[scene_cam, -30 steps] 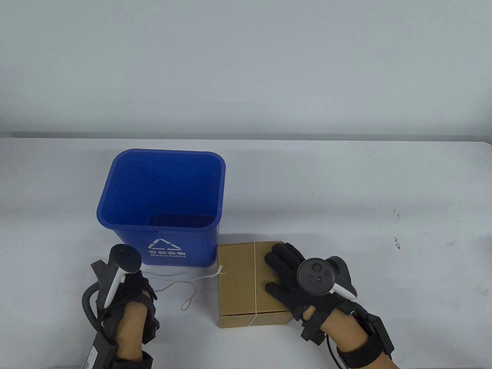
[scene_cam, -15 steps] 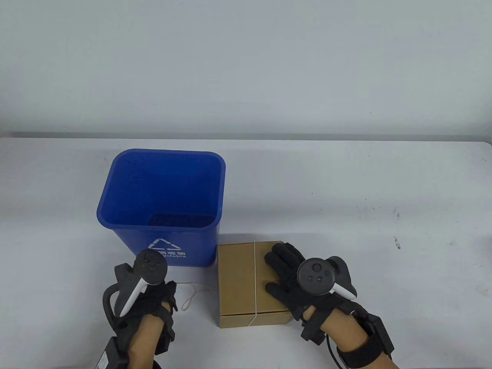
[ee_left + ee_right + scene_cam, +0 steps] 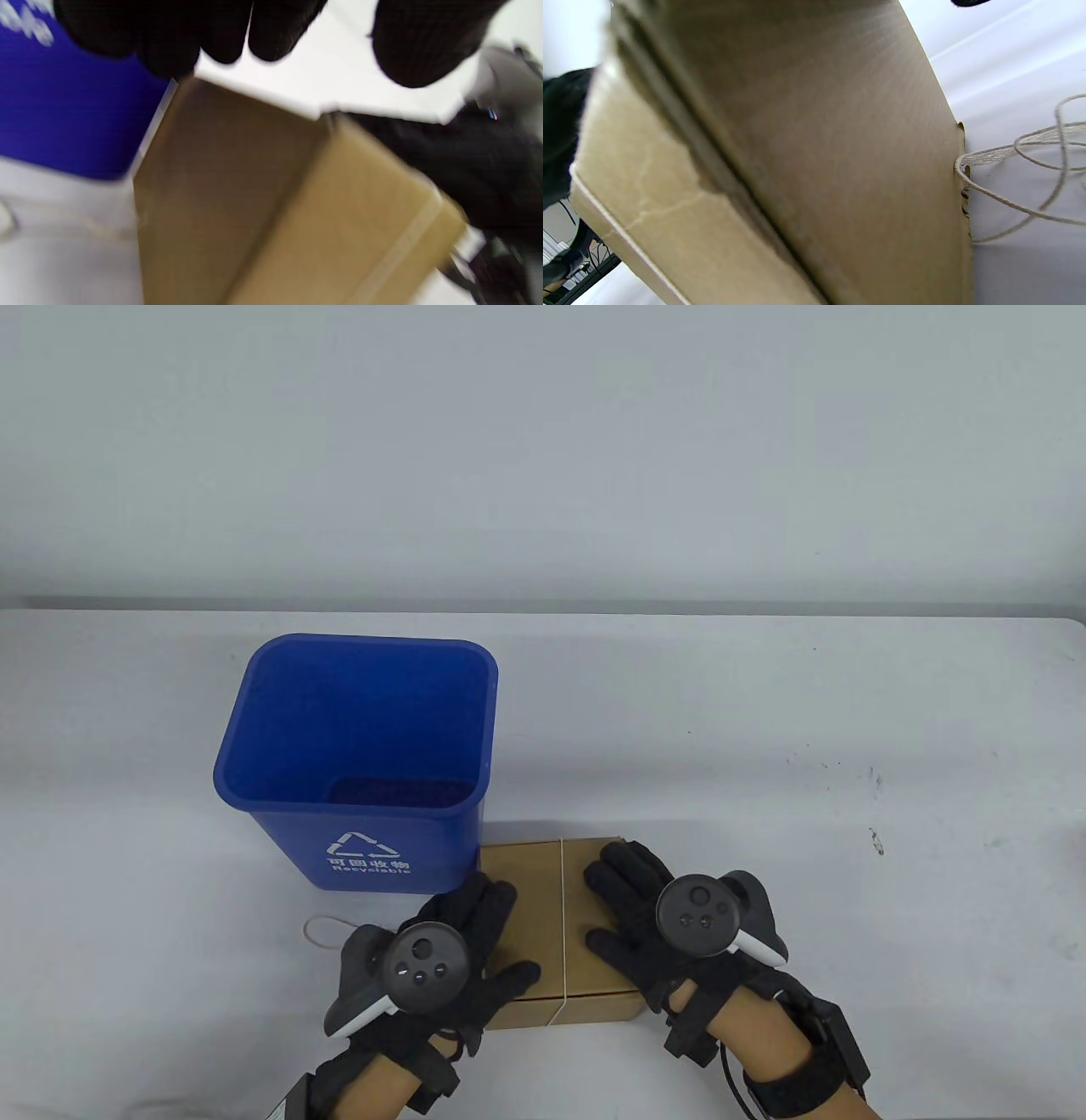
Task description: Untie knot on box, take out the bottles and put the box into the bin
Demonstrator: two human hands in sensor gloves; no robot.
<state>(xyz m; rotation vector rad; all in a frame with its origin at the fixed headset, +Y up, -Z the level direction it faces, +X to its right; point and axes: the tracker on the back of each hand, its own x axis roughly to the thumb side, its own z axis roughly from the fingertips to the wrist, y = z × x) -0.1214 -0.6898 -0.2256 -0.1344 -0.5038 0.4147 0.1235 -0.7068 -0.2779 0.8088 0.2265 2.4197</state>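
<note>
Cardboard box (image 3: 556, 929) sits low in the frame's centre; left hand (image 3: 441, 959) and right hand (image 3: 653, 925) rest on it, fingers spread.

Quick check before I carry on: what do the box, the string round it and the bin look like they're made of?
Box: plain brown corrugated cardboard, matte; fine ribbing shows in the right wrist view.
String: pale twisted twine, probably cotton or jute; fibrous strands show where it leaves the box.
Bin: blue moulded plastic, smooth with a slight sheen, rolled rim, printed white recycling mark.
</note>
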